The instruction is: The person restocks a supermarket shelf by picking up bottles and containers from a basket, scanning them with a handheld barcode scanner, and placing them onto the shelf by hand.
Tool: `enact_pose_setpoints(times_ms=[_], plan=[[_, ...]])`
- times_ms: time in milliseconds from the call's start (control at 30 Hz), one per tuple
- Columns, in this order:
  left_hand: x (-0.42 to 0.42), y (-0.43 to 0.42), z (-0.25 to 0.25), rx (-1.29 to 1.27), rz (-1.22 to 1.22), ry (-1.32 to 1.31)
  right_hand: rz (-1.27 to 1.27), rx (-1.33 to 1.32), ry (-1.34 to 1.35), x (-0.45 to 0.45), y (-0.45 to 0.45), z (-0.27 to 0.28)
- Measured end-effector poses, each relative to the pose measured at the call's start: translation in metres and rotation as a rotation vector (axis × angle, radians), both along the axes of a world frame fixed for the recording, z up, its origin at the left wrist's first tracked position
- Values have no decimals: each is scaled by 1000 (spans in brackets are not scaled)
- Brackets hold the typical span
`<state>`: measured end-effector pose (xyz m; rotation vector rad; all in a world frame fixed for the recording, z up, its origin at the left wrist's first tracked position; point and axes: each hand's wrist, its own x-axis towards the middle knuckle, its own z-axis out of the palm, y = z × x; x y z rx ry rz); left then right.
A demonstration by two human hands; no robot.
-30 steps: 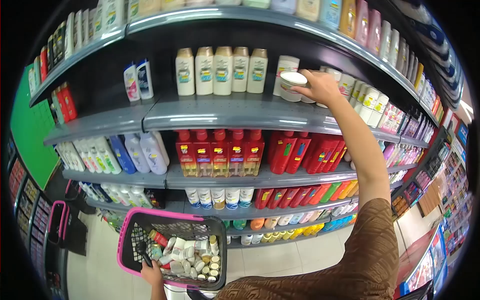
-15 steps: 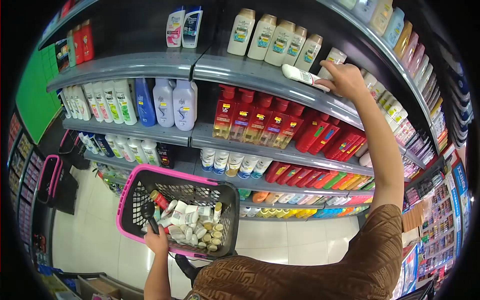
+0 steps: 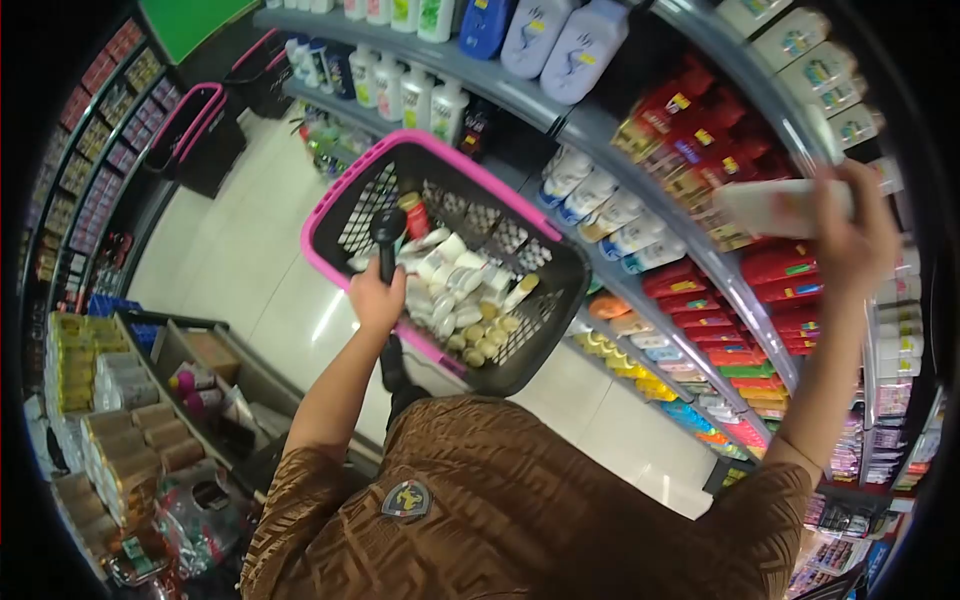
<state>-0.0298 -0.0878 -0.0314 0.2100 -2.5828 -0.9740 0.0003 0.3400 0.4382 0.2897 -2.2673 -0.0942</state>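
My left hand (image 3: 377,299) is closed round the black handle (image 3: 386,232) of a pink-rimmed black basket (image 3: 572,290). Inside the basket lie several white bottles and jars (image 3: 455,280), some with gold caps, and a red bottle (image 3: 414,217) near the far side. At the right, my right hand (image 3: 857,225) grips a white bottle (image 3: 775,207), blurred by motion and held nearly level in front of the shelves. A second white shape just above that bottle is too smeared to make out.
Shelves (image 3: 700,250) of red, white and colourful bottles run down the right side. Two black baskets with pink rims (image 3: 205,150) stand on the floor at upper left. A low display (image 3: 130,450) of packaged goods is at lower left.
My right hand has come away from the upper shelf with the white bottle, towards me. The view has turned down and left. My left hand still holds the basket handle.
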Motion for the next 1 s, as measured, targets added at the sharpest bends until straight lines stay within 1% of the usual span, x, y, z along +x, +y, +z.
enact_pose_setpoints(times_ms=[33,67,133,167,200,233,267,300,367,400,433,500,533,567,600,633,667,700,733,767,800,833,867,900,933,967,1000], plan=[[0,2,1,-3,24,17,40,-441,-305,-6,-34,-45],[2,2,6,6,1,-16,-126,-164,-376,-18,-68,-82],[1,0,8,37,-36,-62,-157,-339,-881,-54,-94,-184],[1,-1,8,35,-34,-66,-78,-407,-994,-76,-92,-259],[1,-2,9,21,-61,-86,-90,-399,-1043,-84,-107,-305],[0,-3,12,5,-87,-106,-134,-481,-1115,-93,-119,-356],[0,-2,16,-4,-87,-100,-154,-523,-1104,-97,-129,-407],[1,-2,19,-35,-91,-38,-178,-566,-1094,-97,-139,-455],[0,-5,22,-48,-143,-118,-162,-726,-1092,-91,-161,-534],[0,-5,15,-45,-152,-91,-191,-829,-1064,-85,-174,-561],[0,-6,20,-27,-193,-120,-221,-931,-1030,-79,-187,-581],[0,-11,7,-37,-223,-103,-216,-1162,-1170,-75,-202,-598],[3,-15,7,8,-237,-90,-62,-1181,-1122,-65,-205,-596],[3,-15,4,74,-272,-61,25,-974,-979,-54,-204,-559],[3,-13,-5,89,-247,-82,77,-1098,-1011,-50,-193,-549],[5,-14,-5,61,-235,-106,232,-888,-742,-46,-181,-534],[3,-19,-21,-17,-230,-78,343,-867,-798,-34,-167,-449],[5,-16,-9,85,-259,-74,364,-872,-890,-19,-150,-360],[4,-18,-23,-6,-217,-43,383,-750,-666,-9,-130,-318],[3,-13,-11,-22,-211,-121,426,-538,-365,-6,-103,-271],[3,-10,-8,-33,-187,-97,366,-440,-269,-2,-74,-229],[3,-8,-1,-15,-181,-136,259,-358,-216,8,-46,-174],[1,-6,-5,-39,-174,-138,193,-256,-82,10,-13,-129],[1,-9,-7,-68,-161,-145,93,-217,79,11,9,-82],[2,-9,-8,-72,-149,-132,64,-259,206,5,41,-55],[2,-9,-7,-103,-148,-131,-20,-214,343,0,58,-23],[1,-6,-4,-133,-145,-131,-96,-226,271,-8,82,0]])
